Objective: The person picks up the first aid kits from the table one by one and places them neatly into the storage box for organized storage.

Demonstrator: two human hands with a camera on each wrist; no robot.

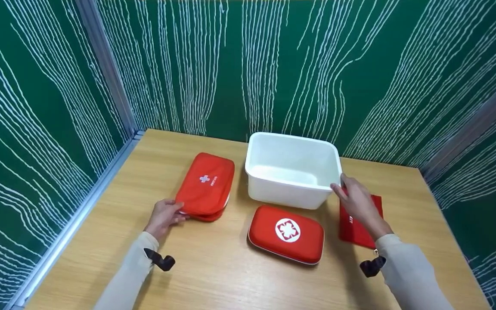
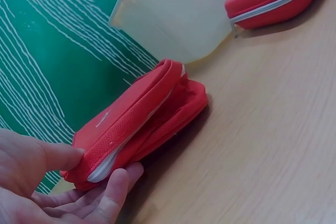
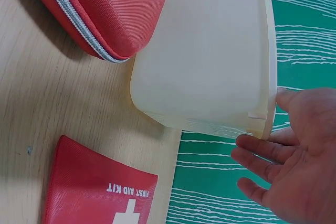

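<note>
My left hand [image 1: 164,216] pinches the near left corner of a soft red first aid pouch [image 1: 205,189], thumb on top and fingers beneath. In the left wrist view the pouch's near end gapes into two layers beside a white zipper [image 2: 104,165]. On the right, my right hand [image 1: 358,200] grips the rim corner of a white plastic bin [image 1: 289,193], with the thumb on the rim and the fingers outside. The bin's visible floor is bare. In front of it lies a red hard-shell first aid case [image 1: 261,226] with a white round emblem.
A flat red first aid kit pouch [image 1: 360,234] lies right of the bin, partly hidden under my right forearm. The wooden table [image 1: 213,275] meets green walls [image 1: 226,86] with white wavy lines at the back and sides. A camera [image 1: 162,260] sits on my left wrist.
</note>
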